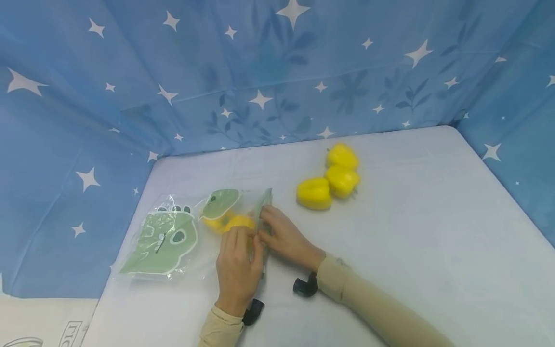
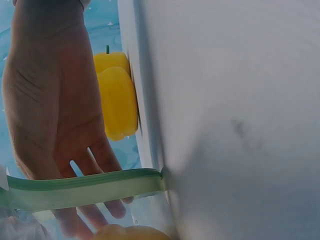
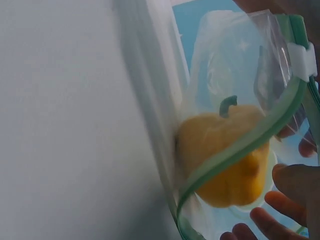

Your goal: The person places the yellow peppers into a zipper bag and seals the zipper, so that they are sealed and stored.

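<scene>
A clear zip bag [image 1: 208,262] with green dinosaur prints lies on the white table. Its green-edged mouth [image 3: 240,147] faces right and stands apart, with a white slider [image 3: 302,61] on it. Yellow bell peppers [image 1: 238,222] are inside; one pepper [image 3: 225,160] with a green stem sits just within the mouth. My left hand [image 1: 237,270] grips the bag's upper edge between thumb and fingers. My right hand [image 1: 288,238] is at the mouth; its fingers [image 2: 90,215] extend past the green strip, close to the pepper, and hold nothing visible.
Outside the bag, to its right, three yellow bell peppers [image 1: 314,193] lie clustered toward the back of the table [image 1: 412,231]. A blue star-patterned curtain [image 1: 277,72] borders the table at the back and sides. Black wrist cameras [image 1: 305,285] sit under both wrists.
</scene>
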`<state>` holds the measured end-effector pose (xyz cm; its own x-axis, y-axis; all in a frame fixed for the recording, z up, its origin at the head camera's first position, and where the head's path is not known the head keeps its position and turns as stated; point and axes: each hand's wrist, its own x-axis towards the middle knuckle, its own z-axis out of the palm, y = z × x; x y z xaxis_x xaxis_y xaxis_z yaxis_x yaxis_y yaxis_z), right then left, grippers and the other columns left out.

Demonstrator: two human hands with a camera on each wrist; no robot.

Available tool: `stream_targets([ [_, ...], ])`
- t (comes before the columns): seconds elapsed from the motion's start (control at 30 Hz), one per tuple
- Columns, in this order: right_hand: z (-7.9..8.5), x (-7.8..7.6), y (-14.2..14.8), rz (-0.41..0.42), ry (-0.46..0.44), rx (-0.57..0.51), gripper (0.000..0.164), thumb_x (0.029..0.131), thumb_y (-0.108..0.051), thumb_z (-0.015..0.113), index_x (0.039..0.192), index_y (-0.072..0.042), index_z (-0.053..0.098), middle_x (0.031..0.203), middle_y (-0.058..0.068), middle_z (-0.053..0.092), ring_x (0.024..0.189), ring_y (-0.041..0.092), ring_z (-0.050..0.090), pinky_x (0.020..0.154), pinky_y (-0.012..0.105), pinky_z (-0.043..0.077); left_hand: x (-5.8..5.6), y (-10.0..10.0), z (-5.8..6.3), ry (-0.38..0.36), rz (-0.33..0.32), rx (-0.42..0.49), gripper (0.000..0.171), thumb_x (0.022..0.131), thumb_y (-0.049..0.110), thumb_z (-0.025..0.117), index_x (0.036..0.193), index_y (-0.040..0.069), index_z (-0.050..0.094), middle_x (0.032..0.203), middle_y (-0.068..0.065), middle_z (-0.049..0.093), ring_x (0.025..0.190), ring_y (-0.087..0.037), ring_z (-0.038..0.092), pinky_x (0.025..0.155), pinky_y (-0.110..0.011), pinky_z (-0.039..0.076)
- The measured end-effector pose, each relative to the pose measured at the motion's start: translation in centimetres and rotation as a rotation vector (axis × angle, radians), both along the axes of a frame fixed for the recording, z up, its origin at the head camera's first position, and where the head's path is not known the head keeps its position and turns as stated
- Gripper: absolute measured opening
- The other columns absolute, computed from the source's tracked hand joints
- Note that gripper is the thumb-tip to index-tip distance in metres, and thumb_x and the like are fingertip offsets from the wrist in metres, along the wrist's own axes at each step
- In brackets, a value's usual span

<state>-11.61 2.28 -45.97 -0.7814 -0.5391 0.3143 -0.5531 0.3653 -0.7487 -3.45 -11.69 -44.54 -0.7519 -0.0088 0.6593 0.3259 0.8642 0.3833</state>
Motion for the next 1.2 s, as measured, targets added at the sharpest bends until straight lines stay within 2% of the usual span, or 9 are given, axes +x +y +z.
stream_targets([
  [0.33, 0.8, -0.1, 1.0, 0.030, 0.105, 0.169, 0.039, 0.101, -0.018, 0.065, 0.137, -0.006, 0.060, 0.147, 0.013, 0.056, 0.134, 0.029, 0.055, 0.116, 0.046, 0.047, -0.1, 0.0, 0.1, 0.000, 0.001, -0.002, 0.007, 0.091, 0.009, 0.067, 0.095, 0.005, 0.062, 0.091, -0.007, 0.061, 0.085, -0.024, 0.058, 0.072, -0.040, 0.051],
  [0.57, 1.0, -0.3, 2.2, 0.067, 0.218, 0.232, 0.043, 0.102, -0.026, 0.066, 0.139, -0.004, 0.060, 0.148, 0.014, 0.057, 0.137, 0.029, 0.055, 0.116, 0.043, 0.047, -0.1, 0.0, 0.0, 0.000, 0.002, -0.010, 0.008, 0.091, 0.009, 0.067, 0.095, 0.005, 0.061, 0.093, -0.008, 0.061, 0.084, -0.024, 0.057, 0.071, -0.039, 0.051],
  [0.73, 0.6, -1.0, 3.0, 0.089, 0.324, 0.297, 0.044, 0.103, -0.027, 0.066, 0.142, -0.008, 0.059, 0.148, 0.010, 0.059, 0.137, 0.026, 0.056, 0.117, 0.040, 0.046, -0.1, -0.1, -0.1, -0.001, 0.001, -0.011, 0.007, 0.090, 0.008, 0.066, 0.095, 0.005, 0.061, 0.092, -0.007, 0.061, 0.084, -0.024, 0.057, 0.071, -0.039, 0.051],
  [0.9, 0.9, -1.8, 4.2, 0.049, 0.428, 0.346, 0.046, 0.102, -0.022, 0.067, 0.145, -0.008, 0.057, 0.147, 0.009, 0.059, 0.138, 0.025, 0.055, 0.119, 0.040, 0.045, -0.2, -0.1, -0.2, -0.002, -0.012, 0.001, 0.007, 0.090, 0.007, 0.066, 0.094, 0.005, 0.061, 0.092, -0.007, 0.061, 0.084, -0.023, 0.058, 0.071, -0.039, 0.051],
  [1.2, 2.1, -3.2, 6.7, -0.012, 0.453, 0.368, 0.050, 0.101, -0.021, 0.067, 0.147, -0.007, 0.054, 0.147, 0.011, 0.057, 0.139, 0.029, 0.052, 0.120, 0.044, 0.043, -0.1, -0.1, -0.1, -0.003, -0.021, 0.009, 0.006, 0.090, 0.007, 0.064, 0.095, 0.005, 0.061, 0.092, -0.006, 0.061, 0.083, -0.023, 0.058, 0.073, -0.039, 0.051],
])
